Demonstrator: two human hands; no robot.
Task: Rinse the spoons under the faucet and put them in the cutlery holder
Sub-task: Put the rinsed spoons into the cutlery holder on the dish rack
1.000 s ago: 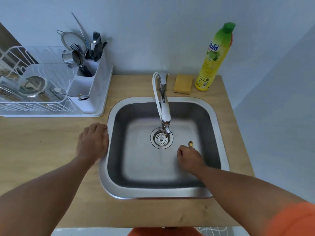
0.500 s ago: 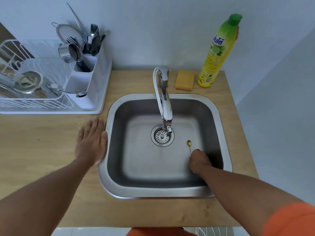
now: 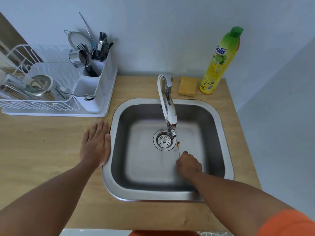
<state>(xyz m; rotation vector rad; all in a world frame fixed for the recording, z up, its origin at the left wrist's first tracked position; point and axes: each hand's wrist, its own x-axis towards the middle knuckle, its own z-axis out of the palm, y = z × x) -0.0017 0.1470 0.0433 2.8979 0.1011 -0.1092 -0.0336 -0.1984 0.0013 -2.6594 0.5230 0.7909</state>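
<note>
My right hand (image 3: 188, 165) is inside the steel sink (image 3: 226, 150), closed on the handle of a small gold spoon (image 3: 178, 145). The spoon's bowl points away from me and sits just right of the faucet (image 3: 168, 106) spout, beside the drain (image 3: 164, 140). No water stream shows. My left hand (image 3: 96, 145) lies flat, fingers apart, on the wooden counter against the sink's left rim. The white cutlery holder (image 3: 92, 89) stands at the right end of the dish rack, back left, with forks, spoons and a metal cup in it.
A white wire dish rack (image 3: 39, 103) holds a steel bowl (image 3: 38, 85) and a ladle-like spoon (image 3: 89, 97). A yellow sponge (image 3: 187, 86) and a green-capped dish soap bottle (image 3: 219, 62) stand behind the sink at the right. The wall is close behind.
My right hand has shifted back toward the faucet, bringing the spoon's bowl next to the spout. My left hand went from curled to flat on the counter.
</note>
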